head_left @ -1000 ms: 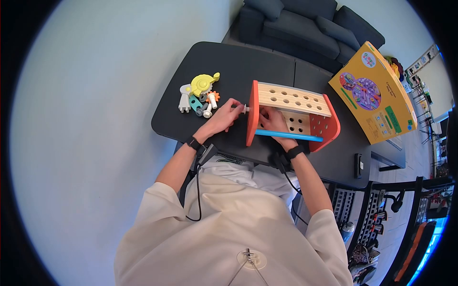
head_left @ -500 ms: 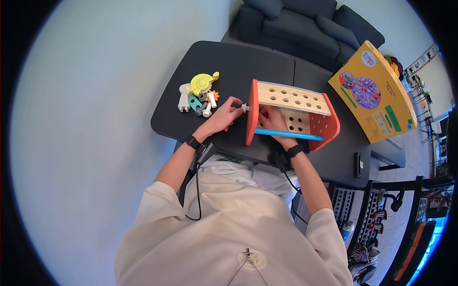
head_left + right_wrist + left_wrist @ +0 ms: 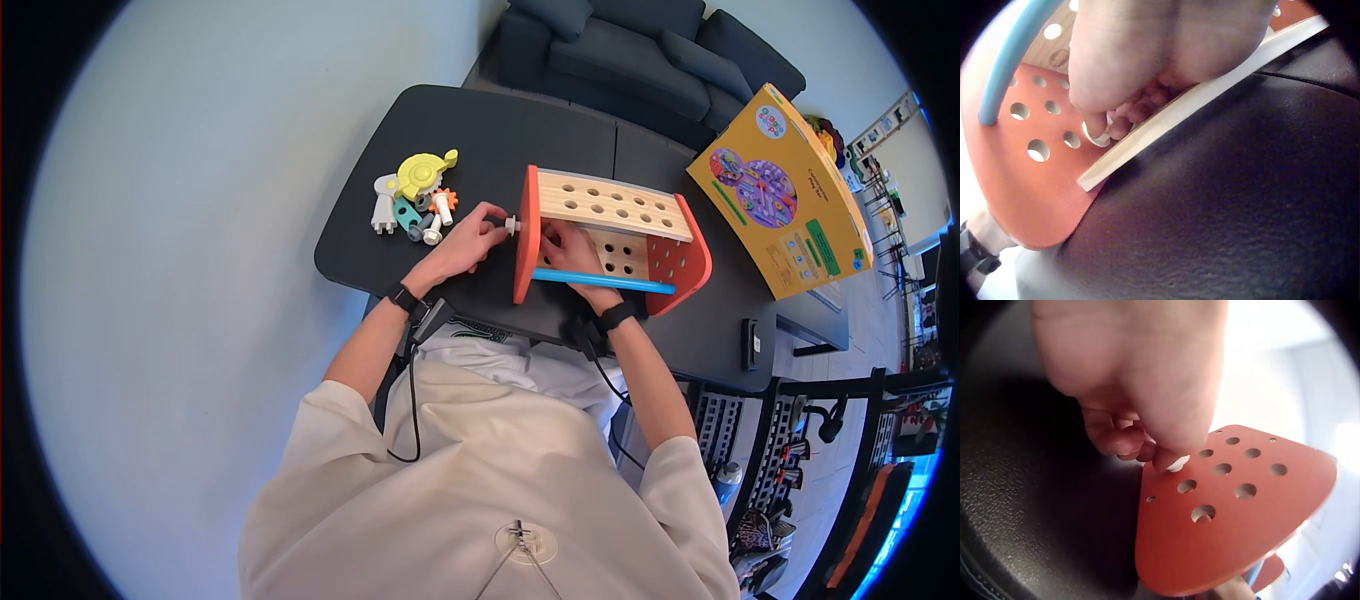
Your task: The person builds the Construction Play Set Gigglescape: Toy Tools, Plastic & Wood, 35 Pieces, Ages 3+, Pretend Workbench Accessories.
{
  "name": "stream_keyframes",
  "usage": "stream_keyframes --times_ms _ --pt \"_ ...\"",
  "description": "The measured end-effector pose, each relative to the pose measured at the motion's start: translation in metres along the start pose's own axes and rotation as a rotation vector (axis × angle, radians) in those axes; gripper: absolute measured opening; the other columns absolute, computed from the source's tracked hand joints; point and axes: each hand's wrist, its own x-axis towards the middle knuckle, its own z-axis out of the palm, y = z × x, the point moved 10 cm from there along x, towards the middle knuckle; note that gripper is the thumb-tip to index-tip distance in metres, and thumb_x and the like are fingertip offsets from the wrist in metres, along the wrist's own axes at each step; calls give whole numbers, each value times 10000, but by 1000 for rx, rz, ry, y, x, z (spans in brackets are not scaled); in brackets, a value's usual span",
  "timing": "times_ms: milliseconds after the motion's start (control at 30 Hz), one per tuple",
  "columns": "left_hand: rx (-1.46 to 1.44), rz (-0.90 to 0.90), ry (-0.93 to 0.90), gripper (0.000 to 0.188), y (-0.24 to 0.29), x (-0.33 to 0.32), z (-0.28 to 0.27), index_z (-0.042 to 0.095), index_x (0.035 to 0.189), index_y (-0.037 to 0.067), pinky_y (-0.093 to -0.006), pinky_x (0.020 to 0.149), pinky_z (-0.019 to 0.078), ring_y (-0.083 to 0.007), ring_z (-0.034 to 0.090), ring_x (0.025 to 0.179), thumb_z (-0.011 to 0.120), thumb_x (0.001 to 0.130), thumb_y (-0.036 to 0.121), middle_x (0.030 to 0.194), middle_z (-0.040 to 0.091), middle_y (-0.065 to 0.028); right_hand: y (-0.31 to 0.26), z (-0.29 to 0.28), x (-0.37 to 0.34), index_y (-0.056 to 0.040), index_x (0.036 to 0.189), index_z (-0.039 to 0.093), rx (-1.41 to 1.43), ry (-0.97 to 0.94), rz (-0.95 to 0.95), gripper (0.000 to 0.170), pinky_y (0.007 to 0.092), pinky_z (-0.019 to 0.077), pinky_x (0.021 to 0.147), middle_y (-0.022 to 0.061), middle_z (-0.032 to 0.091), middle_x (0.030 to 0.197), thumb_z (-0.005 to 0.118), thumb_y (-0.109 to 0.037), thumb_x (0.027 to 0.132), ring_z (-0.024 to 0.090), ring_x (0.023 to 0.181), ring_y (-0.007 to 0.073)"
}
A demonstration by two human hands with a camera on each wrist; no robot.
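A toy workbench with red side panels, a holed wooden top and a blue rod stands on the table. Outside the left panel, the left hand pinches a whitish bolt-like piece set against it; in the left wrist view this piece shows at the fingertips. Inside the frame, the right hand curls its fingers on a white round piece at the same panel's inner face. The fingers partly hide both pieces.
Left on the black table lie a yellow piece, a grey-white piece, an orange gear and a white bolt. A yellow box stands at the right, a small black object near the right edge.
Both hands keep nearly the same places at the left panel. The piece at the left fingertips looks slightly turned; the whole scene has shifted very slightly in the head view.
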Motion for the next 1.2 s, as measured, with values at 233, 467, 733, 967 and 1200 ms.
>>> stream_keyframes --times_ms 233,467,733,967,1200 --pt "-18 -179 -15 410 -26 8 -1 615 1290 25 -271 468 418 -77 537 609 548 1130 396 798 565 5 3 1 1 -66 1243 719 -28 -6 -7 279 409 553 725 94 727 841 731 -226 1016 709 761 262" --pt "14 -39 41 389 4 -4 -4 632 1290 31 -257 494 422 -74 538 632 576 1123 378 820 582 0 2 2 1 -70 1250 718 -3 -11 -12 274 406 551 723 87 725 836 725 -220 1021 705 757 254" --pt "-17 -156 17 323 -13 3 -3 630 1302 34 -257 494 419 -68 541 648 636 1099 285 870 613 -7 0 1 0 -75 1265 714 -2 -1 -30 278 405 551 724 88 727 838 722 -215 1025 707 761 258" --pt "-142 -14 55 318 -7 2 -7 646 1284 33 -265 482 420 -71 561 655 629 1101 292 882 624 -15 -1 1 -1 -75 1273 710 1 -5 -23 285 412 555 730 99 734 840 720 -218 1026 718 766 272" --pt "5 -171 22 339 -28 8 -2 640 1311 33 -286 474 438 -81 575 654 631 1096 294 848 620 -14 2 2 1 -59 1253 706 7 1 -31 282 411 554 731 106 733 843 725 -220 1022 716 769 286"
